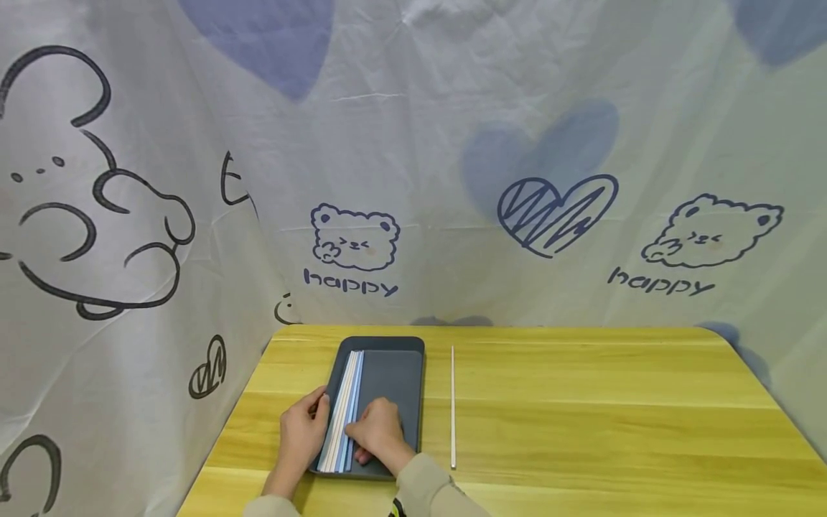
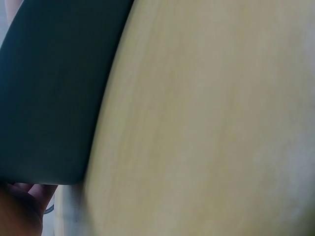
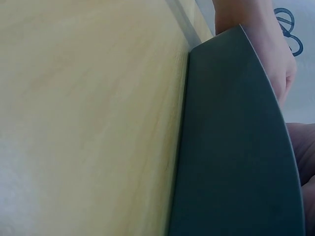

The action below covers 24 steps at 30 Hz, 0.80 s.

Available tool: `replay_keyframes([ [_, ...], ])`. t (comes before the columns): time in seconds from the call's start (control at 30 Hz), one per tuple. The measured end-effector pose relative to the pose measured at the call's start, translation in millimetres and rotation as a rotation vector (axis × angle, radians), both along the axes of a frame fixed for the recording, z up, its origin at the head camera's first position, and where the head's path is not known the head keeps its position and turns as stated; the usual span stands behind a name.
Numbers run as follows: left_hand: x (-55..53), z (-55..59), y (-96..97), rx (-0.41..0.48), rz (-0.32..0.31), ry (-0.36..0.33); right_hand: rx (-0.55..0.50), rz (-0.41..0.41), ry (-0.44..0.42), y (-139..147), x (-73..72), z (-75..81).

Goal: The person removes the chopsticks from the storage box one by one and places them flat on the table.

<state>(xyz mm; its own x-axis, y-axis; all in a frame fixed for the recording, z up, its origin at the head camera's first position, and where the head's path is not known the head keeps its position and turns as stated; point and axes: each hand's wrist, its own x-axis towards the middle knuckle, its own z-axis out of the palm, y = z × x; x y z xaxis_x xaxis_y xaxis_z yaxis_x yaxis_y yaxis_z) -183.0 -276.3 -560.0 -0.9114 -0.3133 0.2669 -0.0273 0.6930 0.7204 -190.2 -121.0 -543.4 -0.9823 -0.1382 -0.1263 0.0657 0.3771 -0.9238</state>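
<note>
A dark grey rectangular tray stands on the table, its side wall large in the left wrist view. Along its left side lies a row of thin chopsticks, white, pinkish and blue, nearly parallel. My left hand grips the tray's left rim, fingers bent against the outside. Inside the tray, my right hand pinches at a blue chopstick on the row's right edge, its other fingers curled. A single white chopstick lies on the table right of the tray.
The yellow wooden table stretches to the right of the tray. Behind it and on the left hangs a pale cloth printed with hearts and bears. Past the tray, the right wrist view shows a black looped object.
</note>
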Motion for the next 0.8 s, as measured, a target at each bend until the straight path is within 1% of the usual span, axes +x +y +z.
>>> replay_keyframes([
  [0.27,0.2,0.2,0.3,0.009,-0.004,0.002,0.059,-0.021,0.046,-1.8,0.1,2.4],
  [0.53,-1.5,-0.3,-0.2,0.004,0.008,0.016,0.146,-0.033,0.087,-4.4,-0.4,3.7],
  [0.67,-1.1,-0.3,0.0,0.008,0.005,0.013,0.165,-0.032,0.084,-4.0,-1.4,2.5],
  [0.8,0.2,-0.7,-0.2,0.017,-0.001,0.017,0.174,-0.01,0.074,-1.7,-2.1,1.6],
])
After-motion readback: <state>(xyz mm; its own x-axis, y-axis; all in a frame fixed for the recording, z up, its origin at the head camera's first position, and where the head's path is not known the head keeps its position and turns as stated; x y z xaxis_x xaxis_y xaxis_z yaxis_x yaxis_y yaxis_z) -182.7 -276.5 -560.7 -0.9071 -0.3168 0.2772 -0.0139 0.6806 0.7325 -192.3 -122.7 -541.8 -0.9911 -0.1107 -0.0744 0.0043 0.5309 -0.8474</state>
